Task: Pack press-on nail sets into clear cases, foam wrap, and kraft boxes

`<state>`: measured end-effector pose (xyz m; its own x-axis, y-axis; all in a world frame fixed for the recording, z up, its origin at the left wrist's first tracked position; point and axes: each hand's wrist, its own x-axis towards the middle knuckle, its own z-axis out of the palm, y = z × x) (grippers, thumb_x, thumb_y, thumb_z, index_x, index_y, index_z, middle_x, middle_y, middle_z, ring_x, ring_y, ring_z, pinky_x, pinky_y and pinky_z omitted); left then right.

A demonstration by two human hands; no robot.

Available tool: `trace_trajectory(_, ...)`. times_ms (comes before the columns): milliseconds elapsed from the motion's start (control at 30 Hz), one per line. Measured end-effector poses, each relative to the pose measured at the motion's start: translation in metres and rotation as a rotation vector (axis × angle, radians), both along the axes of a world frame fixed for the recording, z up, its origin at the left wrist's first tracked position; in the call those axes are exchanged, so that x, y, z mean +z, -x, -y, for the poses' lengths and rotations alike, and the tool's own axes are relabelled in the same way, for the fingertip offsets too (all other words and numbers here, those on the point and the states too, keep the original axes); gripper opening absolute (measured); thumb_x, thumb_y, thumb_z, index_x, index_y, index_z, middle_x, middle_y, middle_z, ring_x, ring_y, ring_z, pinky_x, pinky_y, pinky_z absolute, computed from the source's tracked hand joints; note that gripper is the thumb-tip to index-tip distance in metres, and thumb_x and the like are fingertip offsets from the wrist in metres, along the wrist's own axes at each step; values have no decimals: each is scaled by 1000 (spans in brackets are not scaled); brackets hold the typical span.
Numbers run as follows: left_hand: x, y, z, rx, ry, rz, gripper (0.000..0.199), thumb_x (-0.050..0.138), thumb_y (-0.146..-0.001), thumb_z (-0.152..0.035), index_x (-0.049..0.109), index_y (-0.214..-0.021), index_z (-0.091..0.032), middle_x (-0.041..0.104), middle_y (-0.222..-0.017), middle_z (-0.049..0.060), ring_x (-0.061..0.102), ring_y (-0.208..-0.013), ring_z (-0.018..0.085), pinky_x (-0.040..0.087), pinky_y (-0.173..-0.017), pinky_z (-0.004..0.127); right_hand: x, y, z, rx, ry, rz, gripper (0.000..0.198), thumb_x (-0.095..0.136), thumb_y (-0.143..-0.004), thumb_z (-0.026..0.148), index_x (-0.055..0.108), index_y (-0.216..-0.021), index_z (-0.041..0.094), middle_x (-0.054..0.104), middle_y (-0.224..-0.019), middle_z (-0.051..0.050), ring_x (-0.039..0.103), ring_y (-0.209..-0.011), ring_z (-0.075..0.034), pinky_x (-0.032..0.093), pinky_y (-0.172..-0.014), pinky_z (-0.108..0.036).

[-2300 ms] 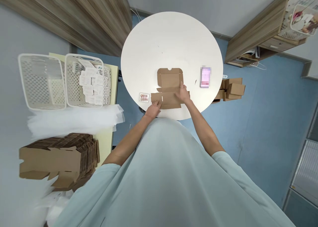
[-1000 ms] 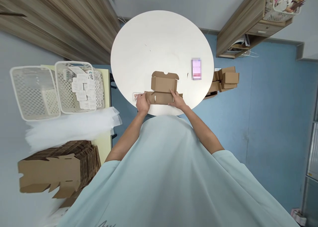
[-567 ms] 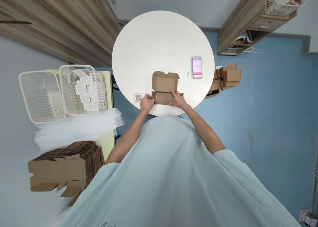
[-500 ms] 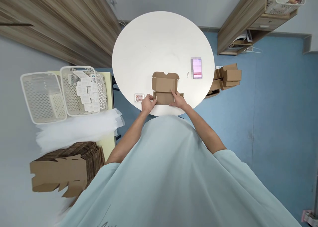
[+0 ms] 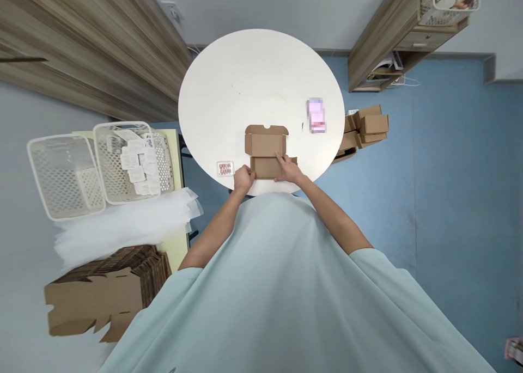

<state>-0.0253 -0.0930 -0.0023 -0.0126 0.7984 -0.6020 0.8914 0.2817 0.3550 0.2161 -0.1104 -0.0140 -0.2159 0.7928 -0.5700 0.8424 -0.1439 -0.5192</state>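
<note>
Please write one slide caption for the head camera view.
Left hand and right hand touch an open brown cardboard box on a round white table.

From where I stand, the round table (image 5: 261,62) has a smooth white top. Toward its edge by the person lies a box (image 5: 267,145) of matt brown cardboard; left along that edge, a small pack (image 5: 225,169) in clear plastic. Beyond the table's left edge: perforated white plastic baskets (image 5: 165,158), filmy translucent sheets (image 5: 131,226). The person's shirt (image 5: 269,269) is soft, matt cloth.
</note>
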Motion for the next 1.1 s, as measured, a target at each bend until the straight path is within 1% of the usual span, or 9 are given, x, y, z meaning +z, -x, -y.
trace_trajectory(167,0,-5,-1,-95,13,-91,15,61,-101,-27,74,-105,-20,80,-111,19,76,-113,37,58,-93,43,0,1,-4,8,21,25,146,105,-74,45,9,-183,32,32,-175,-28,61,-146,-47,56,-114,-55)
trace_trajectory(333,0,-11,-2,-55,21,-87,17,65,-97,-25,75,-108,-18,79,-115,22,74,-118,39,58,-99,47,6,1,-5,25,22,48,138,101,-81,45,9,-183,32,33,-175,-27,60,-148,-46,57,-114,-55)
trace_trajectory(467,-2,-10,-2,-28,18,-61,17,63,-98,-24,75,-108,-17,78,-116,22,74,-116,39,58,-98,46,14,0,-3,15,28,62,127,95,-88,49,11,-183,33,38,-174,-24,64,-143,-43,60,-111,-53)
trace_trajectory(633,-1,-12,0,8,19,-55,16,62,-99,-22,74,-108,-19,78,-115,20,74,-114,36,57,-95,42,20,3,3,16,-43,126,118,89,-92,53,16,-182,31,41,-173,-22,64,-141,-42,62,-108,-51)
trace_trajectory(767,1,-15,1,8,29,-78,18,58,-100,-19,74,-108,-19,78,-112,17,73,-110,33,55,-93,39,24,-3,11,37,-142,126,99,83,-97,45,29,-178,25,41,-174,-21,62,-143,-39,61,-110,-49)
trace_trajectory(833,1,-16,1,11,24,-74,18,58,-100,-19,74,-108,-19,78,-112,16,73,-110,33,55,-93,38,25,-12,17,-11,-214,116,79,76,-102,38,40,-170,21,49,-167,-21,62,-141,-36,61,-109,-47)
trace_trajectory(933,0,-16,1,31,27,-64,17,59,-99,-19,75,-106,-19,77,-111,16,73,-109,33,55,-93,38,24,-30,26,-214,-284,169,48,63,-108,35,55,-152,18,64,-149,-19,64,-134,-33,60,-104,-44)
trace_trajectory(1000,0,-16,1,37,27,-60,16,60,-100,-19,74,-106,-20,77,-112,16,73,-110,33,55,-94,39,21,-39,29,-361,-231,213,35,60,-109,38,60,-139,18,71,-137,-18,67,-126,-32,59,-97,-41)
trace_trajectory(1100,-1,-15,2,23,25,-68,16,59,-101,-20,74,-107,-19,78,-114,16,73,-112,32,54,-96,38,14,-43,31,-465,-38,209,19,60,-110,38,65,-118,22,78,-120,-12,72,-111,-28,56,-89,-36)
